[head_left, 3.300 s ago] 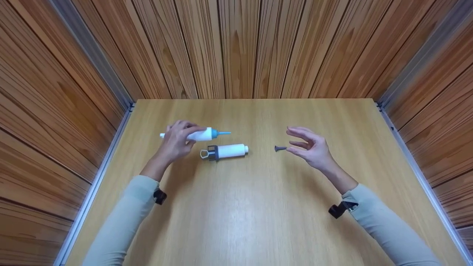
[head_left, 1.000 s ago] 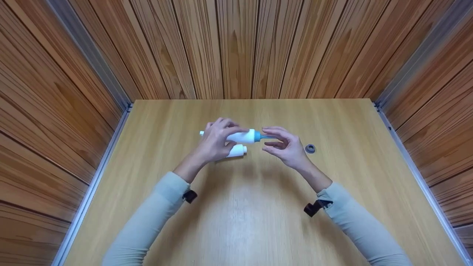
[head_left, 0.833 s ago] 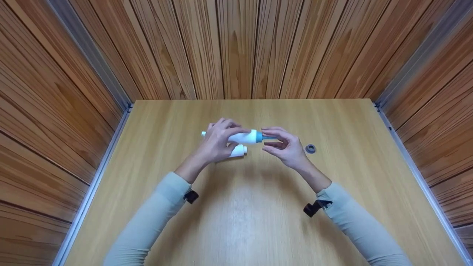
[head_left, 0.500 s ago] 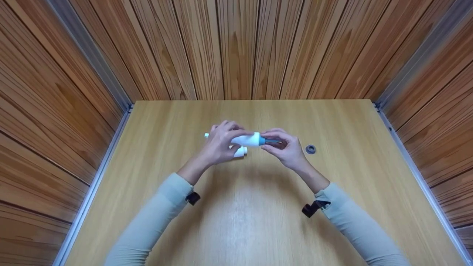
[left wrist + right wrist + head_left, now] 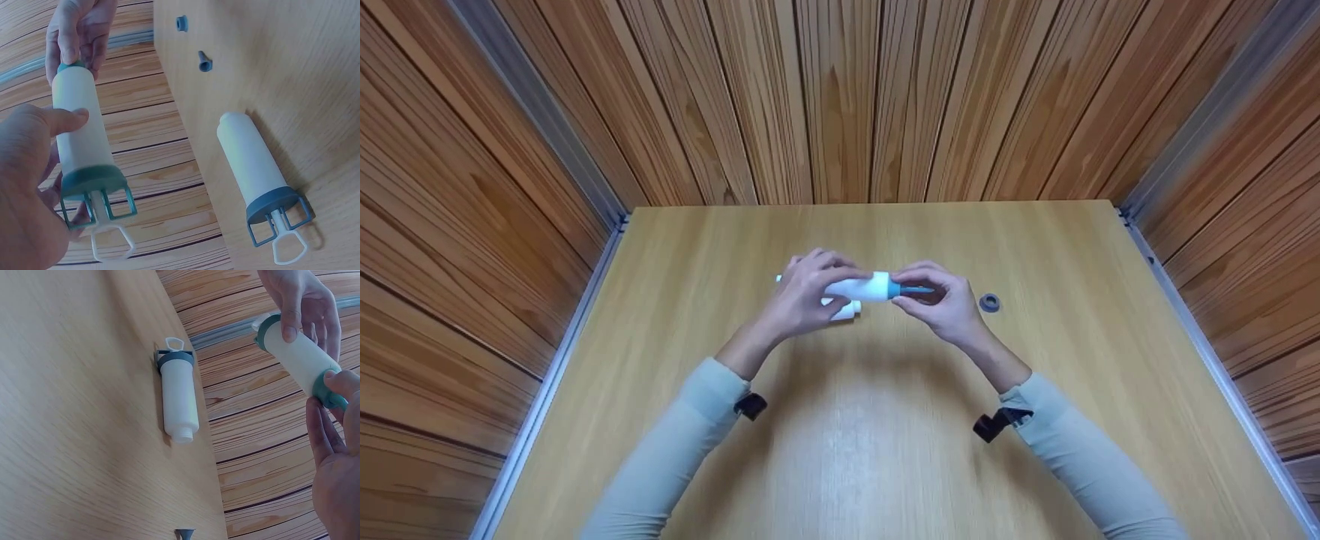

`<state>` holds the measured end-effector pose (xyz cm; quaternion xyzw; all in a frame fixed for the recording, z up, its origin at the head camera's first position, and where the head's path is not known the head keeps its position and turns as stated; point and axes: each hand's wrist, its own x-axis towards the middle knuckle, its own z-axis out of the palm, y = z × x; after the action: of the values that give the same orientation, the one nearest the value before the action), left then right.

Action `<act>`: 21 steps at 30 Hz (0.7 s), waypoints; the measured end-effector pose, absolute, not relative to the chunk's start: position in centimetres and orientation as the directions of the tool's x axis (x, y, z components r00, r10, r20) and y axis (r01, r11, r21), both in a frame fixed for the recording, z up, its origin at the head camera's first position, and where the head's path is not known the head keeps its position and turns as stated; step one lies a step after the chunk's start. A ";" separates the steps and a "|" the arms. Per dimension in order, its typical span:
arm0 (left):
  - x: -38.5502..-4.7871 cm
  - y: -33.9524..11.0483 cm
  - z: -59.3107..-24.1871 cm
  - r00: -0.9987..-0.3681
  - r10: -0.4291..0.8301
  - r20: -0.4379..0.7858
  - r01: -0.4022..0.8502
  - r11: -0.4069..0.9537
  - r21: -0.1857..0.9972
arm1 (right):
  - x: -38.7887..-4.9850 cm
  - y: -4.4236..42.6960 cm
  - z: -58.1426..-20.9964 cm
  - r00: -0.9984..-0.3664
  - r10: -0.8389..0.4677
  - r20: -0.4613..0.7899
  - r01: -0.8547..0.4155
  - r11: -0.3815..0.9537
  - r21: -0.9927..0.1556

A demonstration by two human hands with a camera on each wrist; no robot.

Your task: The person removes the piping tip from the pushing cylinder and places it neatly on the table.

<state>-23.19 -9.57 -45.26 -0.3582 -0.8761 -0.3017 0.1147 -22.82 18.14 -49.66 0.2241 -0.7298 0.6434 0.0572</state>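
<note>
My left hand [image 5: 802, 300] grips a white plunger syringe [image 5: 84, 132] round its barrel, held up off the table and lying nearly level. The wrist views show its teal collar and white pull ring at the back end. At the front end sits a teal nozzle [image 5: 323, 389], which my right hand [image 5: 949, 304] pinches between thumb and fingers. Below lies a second white syringe [image 5: 251, 160] with a dark blue-grey collar; my left hand covers much of it in the head view. A small dark grey ring [image 5: 990, 302] lies right of my right hand.
In the left wrist view a small funnel-shaped dark nozzle [image 5: 205, 61] stands out on the wooden table [image 5: 840, 420]; my right hand hides it from the head camera. Wood-plank walls [image 5: 840, 105] with metal corner rails [image 5: 547, 112] enclose the table's back and sides.
Over these seconds my left hand has carried the syringe to the right. My right hand has moved left, and its fingers, apart earlier, have closed onto the teal nozzle.
</note>
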 end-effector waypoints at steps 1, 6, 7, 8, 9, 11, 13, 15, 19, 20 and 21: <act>-23.2 -9.7 -45.3 -0.716 0.560 0.418 0.698 0.556 0.450 | -22.8 18.2 -49.6 -0.894 -0.253 0.370 -0.399 0.073 -0.914; -23.3 -10.3 -45.6 -0.716 0.566 0.409 0.695 0.528 0.488 | -22.7 18.5 -49.5 -0.904 -0.250 0.346 -0.373 0.071 -0.925; -23.3 -10.5 -45.6 -0.716 0.567 0.407 0.694 0.522 0.496 | -22.6 18.6 -49.5 -0.907 -0.247 0.341 -0.367 0.069 -0.928; -23.2 -10.6 -45.7 -0.719 0.565 0.406 0.691 0.516 0.506 | -22.6 18.7 -49.5 -0.910 -0.242 0.336 -0.362 0.069 -0.930; -23.2 -10.7 -45.7 -0.722 0.561 0.405 0.687 0.510 0.518 | -22.5 18.8 -49.5 -0.913 -0.237 0.333 -0.358 0.066 -0.932; -23.1 -11.0 -45.8 -0.728 0.551 0.408 0.679 0.498 0.539 | -22.5 19.0 -49.6 -0.915 -0.228 0.331 -0.353 0.058 -0.934; -23.0 -11.2 -45.9 -0.731 0.543 0.414 0.675 0.481 0.559 | -22.3 19.1 -49.5 -0.915 -0.230 0.332 -0.352 0.051 -0.935; -23.0 -11.5 -46.0 -0.726 0.538 0.428 0.678 0.460 0.572 | -22.2 19.2 -49.4 -0.912 -0.237 0.335 -0.356 0.049 -0.933; -23.0 -11.8 -46.2 -0.701 0.533 0.474 0.704 0.408 0.581 | -22.0 19.3 -49.2 -0.905 -0.248 0.346 -0.366 0.038 -0.930; -22.9 -11.9 -46.2 -0.694 0.530 0.487 0.710 0.394 0.583 | -21.9 19.3 -49.1 -0.902 -0.251 0.351 -0.370 0.032 -0.929; -22.9 -11.9 -46.2 -0.688 0.526 0.500 0.716 0.381 0.585 | -21.8 19.3 -49.1 -0.900 -0.253 0.355 -0.373 0.025 -0.927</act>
<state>-22.86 -11.93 -46.22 -0.3776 -0.8226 -0.4088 0.1164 -21.84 19.34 -49.13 0.2192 -0.7145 0.6628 0.0452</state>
